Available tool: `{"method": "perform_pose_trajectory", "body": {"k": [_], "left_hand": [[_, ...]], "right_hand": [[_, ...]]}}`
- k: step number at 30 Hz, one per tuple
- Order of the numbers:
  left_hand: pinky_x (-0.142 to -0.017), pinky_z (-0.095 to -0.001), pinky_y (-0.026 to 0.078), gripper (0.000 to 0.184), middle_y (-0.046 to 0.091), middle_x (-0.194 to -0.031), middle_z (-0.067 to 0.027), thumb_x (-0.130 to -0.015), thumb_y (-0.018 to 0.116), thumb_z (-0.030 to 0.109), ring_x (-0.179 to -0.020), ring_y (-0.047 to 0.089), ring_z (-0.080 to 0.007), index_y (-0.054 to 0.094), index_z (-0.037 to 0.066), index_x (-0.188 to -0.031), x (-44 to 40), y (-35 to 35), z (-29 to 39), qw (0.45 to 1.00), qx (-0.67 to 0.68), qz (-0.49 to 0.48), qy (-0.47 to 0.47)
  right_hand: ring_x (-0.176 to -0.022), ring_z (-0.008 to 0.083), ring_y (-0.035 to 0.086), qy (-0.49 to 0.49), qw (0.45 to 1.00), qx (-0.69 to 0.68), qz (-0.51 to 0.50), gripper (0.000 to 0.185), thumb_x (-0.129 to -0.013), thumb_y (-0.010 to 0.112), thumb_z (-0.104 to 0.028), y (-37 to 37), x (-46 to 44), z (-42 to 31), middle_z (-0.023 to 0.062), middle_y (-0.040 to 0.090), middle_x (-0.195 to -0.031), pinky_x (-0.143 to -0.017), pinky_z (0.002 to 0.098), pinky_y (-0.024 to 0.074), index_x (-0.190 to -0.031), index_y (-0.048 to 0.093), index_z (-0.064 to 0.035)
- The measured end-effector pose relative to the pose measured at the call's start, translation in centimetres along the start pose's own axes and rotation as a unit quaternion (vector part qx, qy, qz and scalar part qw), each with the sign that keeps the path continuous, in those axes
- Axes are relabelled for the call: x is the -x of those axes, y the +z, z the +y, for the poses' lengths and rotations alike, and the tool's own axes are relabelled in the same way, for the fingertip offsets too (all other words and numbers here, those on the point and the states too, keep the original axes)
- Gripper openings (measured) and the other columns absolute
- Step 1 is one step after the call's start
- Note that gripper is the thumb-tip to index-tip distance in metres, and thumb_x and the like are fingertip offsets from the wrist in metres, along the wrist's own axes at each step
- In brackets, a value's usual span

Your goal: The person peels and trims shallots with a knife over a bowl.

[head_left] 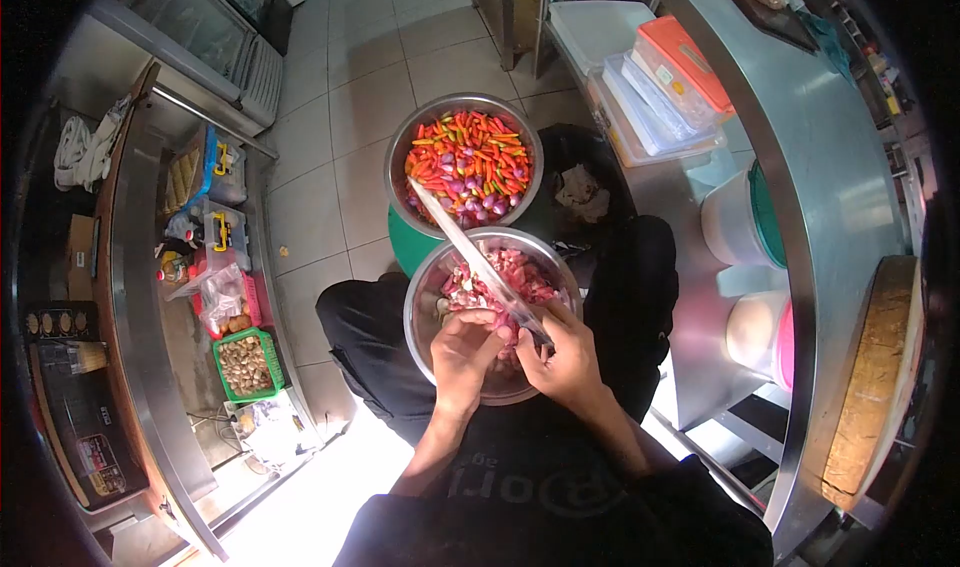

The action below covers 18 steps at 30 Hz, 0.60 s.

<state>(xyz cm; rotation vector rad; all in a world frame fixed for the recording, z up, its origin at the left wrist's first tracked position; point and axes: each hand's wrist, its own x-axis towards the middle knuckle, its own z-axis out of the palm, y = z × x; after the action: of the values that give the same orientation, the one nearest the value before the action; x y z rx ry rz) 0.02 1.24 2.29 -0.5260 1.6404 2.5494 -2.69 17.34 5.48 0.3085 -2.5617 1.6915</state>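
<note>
Between my legs rests a steel bowl (412,332) of small pink and whitish pieces (520,270), whose kind I cannot make out for sure. My right hand (568,362) is closed around the dark handle of a knife (462,242). Its long blade slants up and left over the bowl and reaches across the rim of a second steel bowl (394,162). That farther bowl holds red, orange and green chillies (490,142) with purple shallots (468,180). Close beside the knife, my left hand (460,359) pinches over the pieces; what its fingertips hold is hidden.
A green round surface (403,244) shows under the farther bowl. On the left, a low shelf carries a green basket (248,365) and plastic boxes (224,229). To the right, a steel table (800,147) stands above a shelf with lidded tubs (740,217). A black bag (600,157) lies ahead.
</note>
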Motion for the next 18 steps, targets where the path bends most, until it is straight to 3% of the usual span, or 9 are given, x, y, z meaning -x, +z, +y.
{"method": "perform_pose_trajectory", "body": {"k": [3, 7, 10, 15, 18], "left_hand": [[-0.081, -0.0266, 0.059, 0.025, 0.074, -0.108, -0.0086, -0.091, 0.080, -0.005, -0.094, 0.071, -0.0139, 0.069, -0.003, -0.113, 0.0, -0.2, -0.3, 0.998, -0.059, -0.019, 0.032], [-0.076, -0.0256, 0.060, 0.023, 0.075, -0.107, -0.0093, -0.091, 0.080, -0.003, -0.093, 0.071, -0.0133, 0.070, -0.004, -0.111, 0.4, -0.2, -0.2, 0.997, -0.076, -0.018, 0.008], [-0.072, -0.0250, 0.060, 0.023, 0.074, -0.108, -0.0086, -0.091, 0.080, -0.003, -0.094, 0.071, -0.0129, 0.071, -0.003, -0.113, 0.4, -0.2, -0.4, 0.991, -0.123, -0.018, 0.049], [-0.082, -0.0267, 0.059, 0.023, 0.073, -0.110, -0.0065, -0.091, 0.080, -0.004, -0.095, 0.071, -0.0136, 0.073, -0.003, -0.113, 0.4, -0.3, -0.3, 0.978, -0.179, -0.041, 0.096], [-0.088, -0.0275, 0.057, 0.027, 0.073, -0.111, -0.0083, -0.092, 0.078, -0.006, -0.098, 0.071, -0.0136, 0.072, -0.003, -0.118, 0.2, -0.2, -0.2, 0.985, -0.140, -0.058, 0.079]], "right_hand": [[-0.088, 0.0471, 0.069, -0.020, 0.996, 0.084, -0.005, 0.024, -0.088, 0.071, -0.010, 0.5, 0.5, 1.3, 0.0238, 0.065, -0.108, -0.073, 0.0528, 0.0571, -0.108, 0.063, 0.0025], [-0.089, 0.0488, 0.069, -0.008, 0.995, 0.094, -0.031, 0.031, -0.088, 0.070, -0.012, 0.8, 0.9, 1.8, 0.0252, 0.064, -0.109, -0.072, 0.0543, 0.0578, -0.113, 0.060, 0.0037], [-0.088, 0.0490, 0.069, -0.019, 0.991, 0.132, -0.029, 0.034, -0.089, 0.069, -0.013, 1.0, 1.1, 2.1, 0.0260, 0.064, -0.110, -0.071, 0.0548, 0.0586, -0.117, 0.058, 0.0046], [-0.087, 0.0488, 0.069, -0.022, 0.988, 0.151, -0.020, 0.030, -0.092, 0.068, -0.012, 1.0, 1.2, 2.1, 0.0254, 0.064, -0.106, -0.069, 0.0553, 0.0584, -0.115, 0.057, 0.0050], [-0.088, 0.0481, 0.069, 0.001, 0.992, 0.125, -0.020, 0.027, -0.092, 0.068, -0.011, 0.8, 1.0, 1.7, 0.0240, 0.065, -0.101, -0.068, 0.0538, 0.0576, -0.111, 0.058, 0.0048]]}}
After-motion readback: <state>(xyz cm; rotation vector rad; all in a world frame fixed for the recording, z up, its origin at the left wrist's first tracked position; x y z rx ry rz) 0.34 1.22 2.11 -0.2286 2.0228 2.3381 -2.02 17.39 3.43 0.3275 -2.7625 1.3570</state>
